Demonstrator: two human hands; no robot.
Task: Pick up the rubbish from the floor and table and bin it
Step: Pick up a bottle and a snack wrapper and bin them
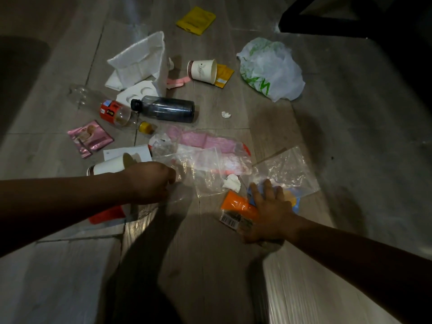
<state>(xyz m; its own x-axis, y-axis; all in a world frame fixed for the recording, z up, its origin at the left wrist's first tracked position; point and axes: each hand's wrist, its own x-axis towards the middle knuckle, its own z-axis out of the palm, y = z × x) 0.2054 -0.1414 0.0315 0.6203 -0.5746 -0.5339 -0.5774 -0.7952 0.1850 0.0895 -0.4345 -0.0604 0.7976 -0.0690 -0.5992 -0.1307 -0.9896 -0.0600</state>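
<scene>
- Your left hand (149,181) was curled into a fist at the near edge of the clear plastic bag (210,167), apparently pinching its film. Your right hand (272,206) lay spread, fingers apart, flat on the orange packet (236,204) and a blue wrapper (295,205) under it.
- All of it lay on the floor (350,118): the bag was between your hands, and the packet was just beside a crumpled tissue (232,182).
- The bag was probably almost weightless, limp and slick. A bunched handful should have held better than a pinch on one edge.
- The packet looked light and crinkly, and likely to slide under a flat palm. You would have done best to curl your fingers under its long edge and gather the blue wrapper with it.
- The dark bottle (168,108) farther off looked rigid and probably the heaviest piece, best taken round its body.
- Your left fingertips were hidden behind the knuckles, so the pinch was only a judgement.
- How many clear bags overlapped could not be told.
- Your left forearm covered part of a red item (105,216) and a paper cup (109,166), and your right palm hid the packet's near end.
- No bin showed.
</scene>
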